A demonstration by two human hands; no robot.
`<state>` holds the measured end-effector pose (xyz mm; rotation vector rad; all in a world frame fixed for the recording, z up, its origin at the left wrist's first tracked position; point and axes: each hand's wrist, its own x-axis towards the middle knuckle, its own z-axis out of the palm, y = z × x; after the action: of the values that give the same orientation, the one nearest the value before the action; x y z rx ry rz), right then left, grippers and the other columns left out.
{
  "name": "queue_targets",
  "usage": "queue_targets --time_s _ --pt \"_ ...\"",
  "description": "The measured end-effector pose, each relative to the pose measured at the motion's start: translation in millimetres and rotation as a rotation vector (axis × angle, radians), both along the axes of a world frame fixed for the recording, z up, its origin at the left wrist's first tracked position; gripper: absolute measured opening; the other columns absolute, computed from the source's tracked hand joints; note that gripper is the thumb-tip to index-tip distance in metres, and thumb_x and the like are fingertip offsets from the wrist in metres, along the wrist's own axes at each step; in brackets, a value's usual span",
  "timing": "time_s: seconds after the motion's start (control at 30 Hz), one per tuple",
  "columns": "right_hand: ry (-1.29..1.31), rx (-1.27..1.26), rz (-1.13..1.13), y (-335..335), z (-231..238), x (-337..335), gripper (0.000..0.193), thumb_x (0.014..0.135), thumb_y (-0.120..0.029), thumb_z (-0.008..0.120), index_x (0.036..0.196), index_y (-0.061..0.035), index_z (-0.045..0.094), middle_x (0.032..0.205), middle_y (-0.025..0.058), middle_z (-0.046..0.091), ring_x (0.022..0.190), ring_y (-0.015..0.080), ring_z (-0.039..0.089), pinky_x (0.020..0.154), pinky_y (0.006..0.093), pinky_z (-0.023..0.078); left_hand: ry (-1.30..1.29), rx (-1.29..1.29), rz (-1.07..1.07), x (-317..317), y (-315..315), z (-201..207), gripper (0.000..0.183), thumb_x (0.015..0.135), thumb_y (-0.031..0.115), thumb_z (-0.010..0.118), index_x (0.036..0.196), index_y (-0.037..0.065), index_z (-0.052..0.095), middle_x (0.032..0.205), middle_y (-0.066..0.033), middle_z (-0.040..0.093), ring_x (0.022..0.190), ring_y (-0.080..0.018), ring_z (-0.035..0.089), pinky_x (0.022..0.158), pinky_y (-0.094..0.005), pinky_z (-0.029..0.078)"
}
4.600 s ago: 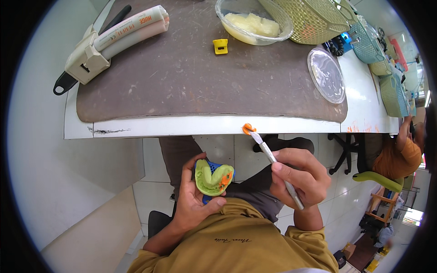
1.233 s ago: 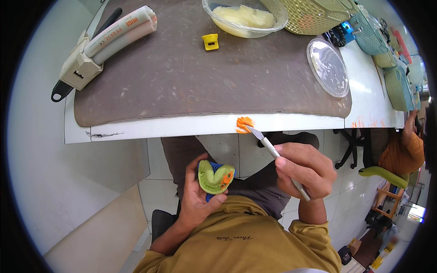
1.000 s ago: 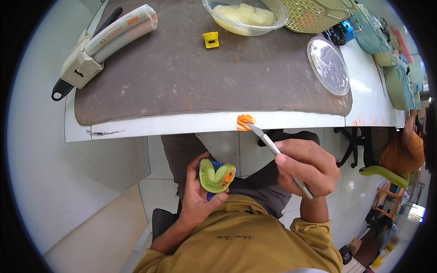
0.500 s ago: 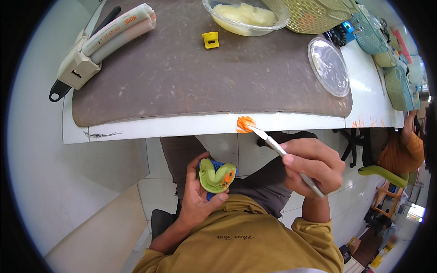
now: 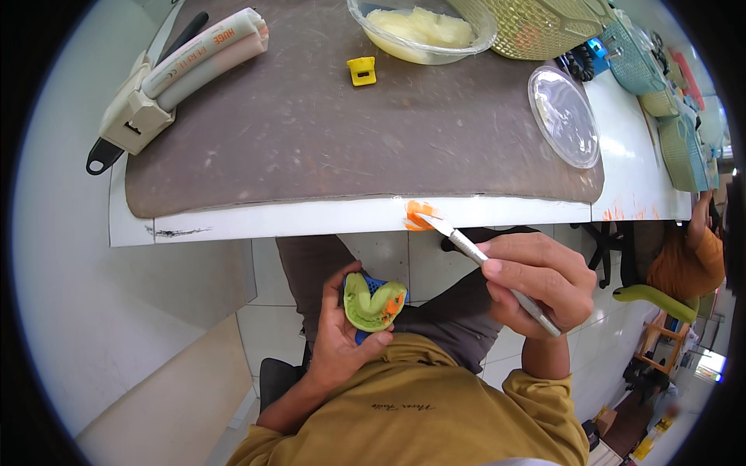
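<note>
- White desk (image 5: 311, 223) runs across the upper part of our view, with a dark grey-brown mat (image 5: 311, 140) on it, and from that mat we take all our places; beyond its right end a co-worker (image 5: 684, 256) in orange sits
- Over the mat's left end lies a dispensing gun (image 5: 128, 116) fitted with pale tubes (image 5: 206, 58); toward its far side we see a clear bowl (image 5: 404, 54) of pale, soft-looking matter, with a yellow clip (image 5: 362, 71) just nearer, and a clear lid (image 5: 565, 116) at its right end
- Below the mat's near edge, off the desk and above our lap, our left hand (image 5: 342, 342) cradles a blue tray (image 5: 377, 285) carrying a green arch-shaped impression (image 5: 361, 314); an orange patch (image 5: 392, 307) with dark specks sits on the arch's right limb
- Also below the mat, farther right, our right hand (image 5: 544, 279) pinches a silver knife (image 5: 465, 245) between thumb and fingers
- Along the white strip bordering the mat's near edge, the blade tip meets an orange smear (image 5: 417, 213); how hard it presses we cannot tell
- We judge the step in hand to be working that orange stuff with the blade, spreading or gathering it
- Our next move, we think, calls for a low blade angle, a light stroke and a steady left hand, the edge well clear of its fingers
</note>
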<state>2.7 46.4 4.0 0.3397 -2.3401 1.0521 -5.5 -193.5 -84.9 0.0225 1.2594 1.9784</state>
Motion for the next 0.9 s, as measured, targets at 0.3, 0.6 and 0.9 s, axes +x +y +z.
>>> queue_targets --time_s 0.3,0.6,0.9 --pt "0.04 0.023 0.009 0.5 -7.8 3.6 0.03 0.065 0.003 0.075 0.094 -0.007 0.073 0.088 0.0108 0.071 0.077 0.0239 0.07 0.064 0.0299 0.059 0.007 -0.008 0.029 0.0 0.9 0.0 0.085 0.081 0.0 0.07 0.145 0.009 0.016 0.121 -0.0124 0.05 0.101 -0.0159 0.058 0.088 -0.03 0.051" --pt "0.133 0.114 0.06 -0.6 -13.2 3.8 0.03 0.065 0.001 0.077 0.094 -0.0054 0.073 0.09 0.0113 0.07 0.078 0.0246 0.07 0.065 0.0296 0.06 0.011 -0.011 0.042 1.6 -1.1 -2.2 0.084 0.08 -0.002 0.069 0.145 0.008 0.017 0.12 -0.0118 0.05 0.098 -0.0147 0.058 0.086 -0.0288 0.051" --pt "0.187 0.143 -0.024 -3.0 -20.2 8.0 0.032 0.064 0.005 0.075 0.094 -0.0037 0.072 0.084 0.0122 0.07 0.072 0.0239 0.07 0.06 0.0286 0.06 -0.006 -0.029 0.017 3.0 -5.3 -6.5 0.081 0.079 -0.002 0.071 0.143 0.004 0.022 0.122 -0.0105 0.05 0.1 -0.0147 0.058 0.087 -0.0286 0.051"
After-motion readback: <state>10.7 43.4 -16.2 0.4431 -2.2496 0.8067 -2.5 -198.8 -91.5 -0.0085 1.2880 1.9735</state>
